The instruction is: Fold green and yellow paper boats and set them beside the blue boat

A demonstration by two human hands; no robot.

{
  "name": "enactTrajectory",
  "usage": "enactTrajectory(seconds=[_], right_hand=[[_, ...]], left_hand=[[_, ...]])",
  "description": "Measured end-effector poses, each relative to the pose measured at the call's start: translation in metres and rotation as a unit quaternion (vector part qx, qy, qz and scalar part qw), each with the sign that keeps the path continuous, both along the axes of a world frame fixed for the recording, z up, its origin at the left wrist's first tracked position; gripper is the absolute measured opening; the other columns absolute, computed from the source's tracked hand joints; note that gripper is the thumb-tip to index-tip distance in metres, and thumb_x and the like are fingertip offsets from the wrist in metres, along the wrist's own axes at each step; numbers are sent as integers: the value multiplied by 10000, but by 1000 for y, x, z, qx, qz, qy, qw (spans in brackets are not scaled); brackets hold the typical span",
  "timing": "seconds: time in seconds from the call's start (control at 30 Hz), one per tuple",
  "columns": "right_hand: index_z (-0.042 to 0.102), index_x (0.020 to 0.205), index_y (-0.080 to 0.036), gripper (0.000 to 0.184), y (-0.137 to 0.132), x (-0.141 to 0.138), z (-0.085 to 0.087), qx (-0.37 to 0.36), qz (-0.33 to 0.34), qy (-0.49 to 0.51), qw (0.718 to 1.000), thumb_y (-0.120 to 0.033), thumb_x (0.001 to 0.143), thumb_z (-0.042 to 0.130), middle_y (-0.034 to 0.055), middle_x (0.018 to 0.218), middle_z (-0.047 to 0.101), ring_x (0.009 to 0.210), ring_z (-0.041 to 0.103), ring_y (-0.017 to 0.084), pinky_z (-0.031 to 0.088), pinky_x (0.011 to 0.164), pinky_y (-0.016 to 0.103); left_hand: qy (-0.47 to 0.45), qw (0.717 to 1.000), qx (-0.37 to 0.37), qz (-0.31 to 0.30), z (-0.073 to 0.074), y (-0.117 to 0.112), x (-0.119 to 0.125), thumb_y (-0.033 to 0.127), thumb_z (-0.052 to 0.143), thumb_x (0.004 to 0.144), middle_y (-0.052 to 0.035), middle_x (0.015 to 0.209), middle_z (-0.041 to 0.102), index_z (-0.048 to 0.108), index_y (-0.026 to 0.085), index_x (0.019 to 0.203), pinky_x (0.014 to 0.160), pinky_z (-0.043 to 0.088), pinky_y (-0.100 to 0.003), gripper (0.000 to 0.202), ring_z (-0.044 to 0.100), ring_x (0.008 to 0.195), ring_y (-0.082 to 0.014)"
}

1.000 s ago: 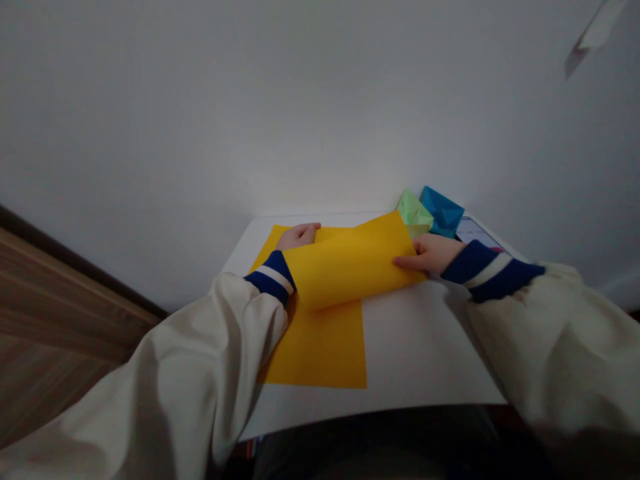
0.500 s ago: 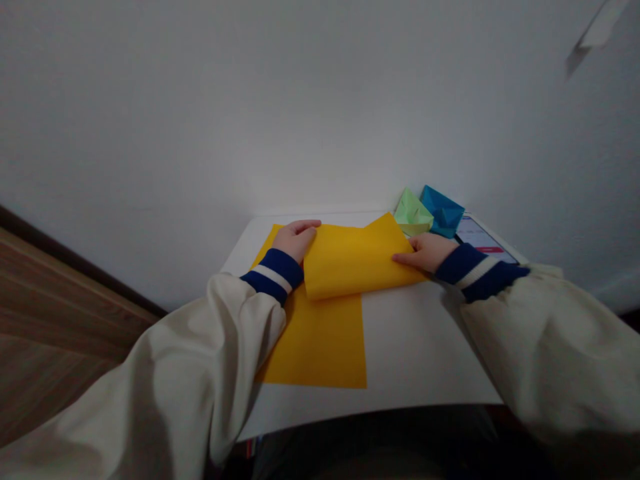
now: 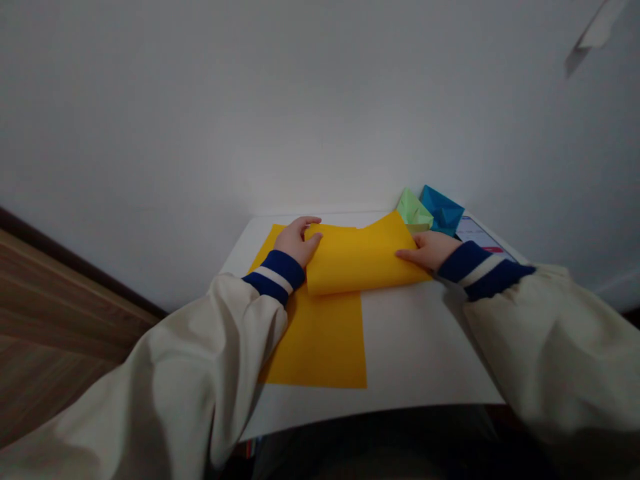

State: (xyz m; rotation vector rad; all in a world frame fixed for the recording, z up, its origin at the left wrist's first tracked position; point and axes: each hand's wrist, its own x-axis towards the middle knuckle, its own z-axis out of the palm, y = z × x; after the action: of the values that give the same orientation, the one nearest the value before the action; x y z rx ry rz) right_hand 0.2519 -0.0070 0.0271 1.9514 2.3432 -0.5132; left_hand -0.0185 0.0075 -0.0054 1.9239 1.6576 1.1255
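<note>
A yellow sheet of paper (image 3: 325,340) lies on the white table (image 3: 415,353), and a second yellow sheet (image 3: 360,260) is lifted over its far end, bent into a loose curl. My left hand (image 3: 297,241) grips the left edge of that curled sheet, fingers wrapped round it. My right hand (image 3: 427,249) pinches its right edge. Both arms wear cream sleeves with blue and white cuffs.
A green folded paper shape (image 3: 414,212) and a blue one (image 3: 442,210) stand at the far right of the table against the white wall. A phone or tablet with a lit screen (image 3: 477,237) lies beside them. A wooden floor shows at the left.
The curled yellow sheet has been drawn in and lowered. My left hand has moved from lying flat on the paper to gripping the curled sheet's left edge. My right hand has barely moved.
</note>
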Motion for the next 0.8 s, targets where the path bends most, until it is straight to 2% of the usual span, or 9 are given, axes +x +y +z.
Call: enactTrajectory(seconds=[0.07,0.17,0.23,0.37,0.5,0.67,0.8], right_hand=[[631,873,-156,376,0,2,0,-28,3,26,999,-469,840,426,122,876,685,752,636,226,472,622,295],[640,858,-170,356,1,3,-1,-55,5,47,997,-457,843,431,115,886,686,749,637,219,474,613,287],[643,800,-173,365,1,3,-2,-59,1,39,998,-471,839,437,115,845,685,725,637,216,468,596,283],[618,655,-182,463,1,3,-2,-49,-9,-19,999,-556,823,403,103,643,650,606,613,206,436,517,287],[596,608,-189,531,2,7,-2,-41,-2,-58,997,-607,814,341,94,586,621,571,596,200,416,517,299],[610,730,-201,469,7,13,-4,25,-4,-53,998,-610,789,388,68,694,647,674,609,206,419,580,299],[591,699,-197,462,11,16,-5,11,-18,-34,999,-614,784,412,63,701,645,689,608,198,426,587,288]], left_hand=[[38,999,9,22,3,-3,2,267,583,740,-44,803,604,620,165,988,771,447,-325,271,568,797,-191],[74,997,-5,29,4,-5,3,281,606,729,-54,867,629,618,160,940,796,444,-331,243,577,816,-198],[85,996,-8,11,3,-4,3,293,614,732,-59,917,644,625,165,950,834,436,-336,253,585,861,-206],[102,994,-6,-43,1,-2,2,277,615,743,-51,1024,654,655,186,974,922,400,-326,252,583,967,-209],[137,989,-12,-60,0,-2,1,263,610,749,-38,961,665,664,196,973,889,421,-323,239,596,918,-206],[146,983,-7,-109,-3,-1,2,261,600,755,-19,893,656,654,211,959,842,430,-313,217,590,861,-188],[146,981,0,-126,-7,1,2,262,600,750,-11,858,642,647,212,954,815,430,-305,216,582,828,-181]])
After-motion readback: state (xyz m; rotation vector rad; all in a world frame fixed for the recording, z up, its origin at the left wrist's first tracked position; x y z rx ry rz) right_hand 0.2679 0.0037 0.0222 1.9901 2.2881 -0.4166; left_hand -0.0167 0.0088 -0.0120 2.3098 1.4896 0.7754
